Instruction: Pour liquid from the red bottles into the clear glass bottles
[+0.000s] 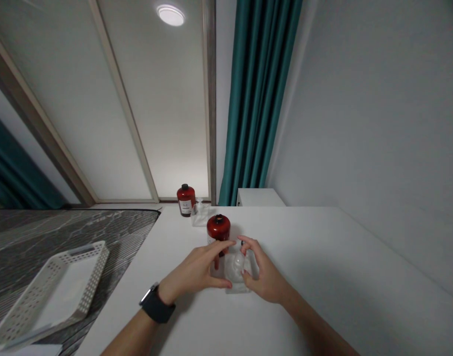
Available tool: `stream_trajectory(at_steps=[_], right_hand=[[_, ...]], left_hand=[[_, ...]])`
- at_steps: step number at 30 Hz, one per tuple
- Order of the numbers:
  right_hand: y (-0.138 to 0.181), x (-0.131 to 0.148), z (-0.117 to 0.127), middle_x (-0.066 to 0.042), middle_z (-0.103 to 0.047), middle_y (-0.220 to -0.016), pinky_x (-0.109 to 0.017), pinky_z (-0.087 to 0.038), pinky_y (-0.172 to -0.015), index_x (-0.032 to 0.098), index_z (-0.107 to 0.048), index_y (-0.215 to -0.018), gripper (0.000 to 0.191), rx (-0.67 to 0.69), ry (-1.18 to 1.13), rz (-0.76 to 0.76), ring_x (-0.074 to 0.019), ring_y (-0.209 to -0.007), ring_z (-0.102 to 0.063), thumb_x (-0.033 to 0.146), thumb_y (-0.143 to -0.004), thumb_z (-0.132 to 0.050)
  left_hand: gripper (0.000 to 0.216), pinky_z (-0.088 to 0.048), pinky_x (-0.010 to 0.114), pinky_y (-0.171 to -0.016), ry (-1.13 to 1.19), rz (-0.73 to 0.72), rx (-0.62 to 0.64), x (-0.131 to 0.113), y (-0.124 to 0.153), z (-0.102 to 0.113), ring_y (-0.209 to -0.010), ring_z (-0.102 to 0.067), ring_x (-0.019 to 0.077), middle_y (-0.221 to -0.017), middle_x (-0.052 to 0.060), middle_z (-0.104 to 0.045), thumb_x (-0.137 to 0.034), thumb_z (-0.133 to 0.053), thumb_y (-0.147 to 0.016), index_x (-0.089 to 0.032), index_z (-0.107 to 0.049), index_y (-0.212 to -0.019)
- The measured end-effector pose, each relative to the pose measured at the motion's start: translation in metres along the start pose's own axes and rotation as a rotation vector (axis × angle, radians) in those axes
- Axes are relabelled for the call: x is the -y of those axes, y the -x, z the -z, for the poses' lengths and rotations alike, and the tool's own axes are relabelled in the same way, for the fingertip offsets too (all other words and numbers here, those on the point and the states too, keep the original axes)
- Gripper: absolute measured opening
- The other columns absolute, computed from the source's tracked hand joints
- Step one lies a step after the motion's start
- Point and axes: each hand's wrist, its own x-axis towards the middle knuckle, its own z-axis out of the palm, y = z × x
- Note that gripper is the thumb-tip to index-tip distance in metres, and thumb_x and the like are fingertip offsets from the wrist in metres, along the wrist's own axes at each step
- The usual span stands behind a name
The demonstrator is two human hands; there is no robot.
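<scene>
A small clear, rounded container stands between my hands on a clear square base or tray. My right hand has its thumb and bent fingers closed on the container's right side. A small dark piece shows at its index finger; I cannot make out what it is. My left hand is curved with thumb and fingers apart, at the container's left. Just behind my left fingers stands a dark red bottle with a black neck, its white label partly hidden.
Farther back on the white table are a second red bottle with a black cap and white label, and a clear tray holding a clear pump-like piece. A white perforated basket lies lower left, beyond the table's edge. A wall borders the right.
</scene>
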Motion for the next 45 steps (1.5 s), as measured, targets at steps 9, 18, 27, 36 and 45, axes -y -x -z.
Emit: stream_trajectory(at_steps=[9,18,27,36,45], right_hand=[[-0.002,-0.001,-0.01,-0.005,-0.055,-0.11,-0.044,-0.041,-0.105,0.027,-0.038,-0.141,0.071,-0.032,-0.041,-0.087,-0.0247,-0.11,-0.056,0.019,-0.077,-0.067],[0.0,-0.002,0.001,-0.002,-0.05,-0.101,-0.043,-0.041,-0.105,0.026,-0.038,-0.142,0.074,-0.036,0.002,0.009,-0.022,-0.103,-0.055,0.008,-0.073,-0.055],[0.0,-0.001,-0.009,-0.005,-0.057,-0.109,-0.044,-0.043,-0.103,0.025,-0.039,-0.142,0.068,-0.036,-0.028,-0.053,-0.0244,-0.109,-0.059,0.019,-0.079,-0.064],[0.002,0.0,-0.003,-0.005,-0.06,-0.117,-0.039,-0.046,-0.101,0.03,-0.048,-0.139,0.054,-0.072,0.054,0.057,-0.0232,-0.113,-0.058,0.02,-0.088,-0.062],[0.0,0.002,-0.003,-0.007,-0.059,-0.11,-0.037,-0.052,-0.092,0.029,-0.057,-0.131,0.035,-0.193,0.167,0.254,-0.0225,-0.104,-0.059,0.023,-0.097,-0.056]], left_hand=[[0.084,-0.051,0.045,-0.094,0.03,-0.029,-0.024,0.0,-0.001,-0.001,-0.109,-0.065,0.0294,-0.127,0.01,-0.065,-0.045,-0.087,-0.071,-0.028,-0.045,-0.141],[0.083,-0.05,0.043,-0.096,0.086,-0.028,0.015,0.0,0.0,-0.001,-0.111,-0.062,0.0277,-0.131,0.009,-0.061,-0.036,-0.087,-0.073,-0.028,-0.042,-0.142],[0.088,-0.05,0.044,-0.096,0.132,-0.039,0.007,0.003,-0.001,-0.003,-0.11,-0.062,0.0286,-0.131,0.01,-0.061,-0.035,-0.087,-0.072,-0.028,-0.038,-0.145],[0.09,-0.05,0.043,-0.095,0.141,-0.045,0.011,0.0,0.0,-0.002,-0.108,-0.062,0.0275,-0.131,0.01,-0.061,-0.035,-0.087,-0.073,-0.029,-0.037,-0.147],[0.083,-0.05,0.044,-0.097,0.155,-0.06,-0.01,0.0,0.0,-0.003,-0.111,-0.062,0.0278,-0.135,0.01,-0.059,-0.038,-0.086,-0.074,-0.03,-0.041,-0.144]])
